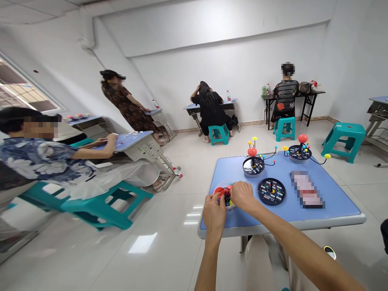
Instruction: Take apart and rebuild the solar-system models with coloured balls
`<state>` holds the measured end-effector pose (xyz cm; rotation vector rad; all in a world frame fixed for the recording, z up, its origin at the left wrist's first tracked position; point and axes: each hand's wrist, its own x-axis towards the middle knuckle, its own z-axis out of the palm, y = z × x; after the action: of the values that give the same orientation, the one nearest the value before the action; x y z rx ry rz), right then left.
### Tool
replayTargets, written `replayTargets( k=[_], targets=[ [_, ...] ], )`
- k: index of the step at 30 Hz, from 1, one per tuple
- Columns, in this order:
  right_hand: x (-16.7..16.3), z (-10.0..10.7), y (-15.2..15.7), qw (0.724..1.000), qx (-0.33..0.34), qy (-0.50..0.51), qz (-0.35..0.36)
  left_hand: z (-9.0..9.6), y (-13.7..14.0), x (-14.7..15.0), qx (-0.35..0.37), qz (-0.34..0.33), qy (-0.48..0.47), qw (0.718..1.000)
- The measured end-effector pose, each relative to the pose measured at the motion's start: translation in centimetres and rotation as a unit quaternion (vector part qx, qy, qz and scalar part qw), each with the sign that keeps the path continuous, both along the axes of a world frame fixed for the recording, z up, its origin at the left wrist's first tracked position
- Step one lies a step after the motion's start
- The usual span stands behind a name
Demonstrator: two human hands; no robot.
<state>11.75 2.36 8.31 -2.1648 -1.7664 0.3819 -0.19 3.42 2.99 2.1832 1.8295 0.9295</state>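
A small pale bowl of red, black and yellow plastic parts sits at the left edge of the blue tabletop. At its near left side is my left hand, fingers curled in over the parts. My right hand reaches across from the right, its fingers bent down at the bowl's right side. Whatever the fingertips pinch is hidden. Just right of my right hand lies a round black base with coloured planet prints and a short central post. Behind it stands a planet model with a red ball and thin black arms.
A second planet model stands at the table's far right corner. A pixelated phone-like slab lies on the right. Teal stools stand around the room. A person sits at a desk on the left; others are near the back wall.
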Motion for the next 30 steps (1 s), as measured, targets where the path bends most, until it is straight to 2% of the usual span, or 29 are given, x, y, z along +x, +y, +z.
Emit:
replayTargets(
  k=[3, 6, 7, 9, 11, 12, 13, 16, 19, 23, 30],
  targets=[
    [0.1, 1.1, -1.5, 1.0, 0.013, -0.015, 0.017, 0.5, -0.6, -0.4, 0.037, 0.008, -0.038, 0.999],
    [2.6, 2.1, -4.7, 0.997, 0.077, -0.004, 0.012, 0.6, -2.5, 0.3, 0.132, 0.016, -0.105, 0.986],
    [4.0, 2.2, -6.0, 0.988, 0.148, 0.031, -0.007, 0.5, -3.3, 1.0, 0.16, -0.002, -0.13, 0.978],
    [7.5, 1.7, -8.2, 0.949, 0.291, 0.112, -0.054, 0.2, -5.2, 3.0, 0.178, -0.083, -0.168, 0.966],
    [11.1, 0.5, -9.5, 0.915, 0.344, 0.156, -0.141, -0.3, -6.6, 5.6, 0.178, -0.149, -0.17, 0.958],
    [12.6, -0.3, -9.8, 0.912, 0.333, 0.161, -0.176, -0.6, -7.1, 7.0, 0.174, -0.17, -0.151, 0.958],
    [13.9, -1.2, -9.7, 0.923, 0.294, 0.168, -0.185, -0.8, -7.4, 8.4, 0.158, -0.19, -0.13, 0.96],
    [15.7, -3.6, -8.6, 0.961, 0.169, 0.189, -0.115, -1.7, -7.2, 11.9, 0.099, -0.212, -0.076, 0.969],
    [15.4, -4.7, -7.2, 0.986, 0.099, 0.128, -0.041, -2.8, -6.2, 13.9, 0.025, -0.205, -0.036, 0.978],
    [14.8, -5.0, -6.3, 0.994, 0.075, 0.067, -0.029, -3.8, -5.3, 14.7, -0.021, -0.213, -0.006, 0.977],
    [15.5, -5.2, -6.2, 0.997, 0.07, 0.037, 0.0, -4.4, -5.2, 14.9, 0.019, -0.213, 0.008, 0.977]
  ],
)
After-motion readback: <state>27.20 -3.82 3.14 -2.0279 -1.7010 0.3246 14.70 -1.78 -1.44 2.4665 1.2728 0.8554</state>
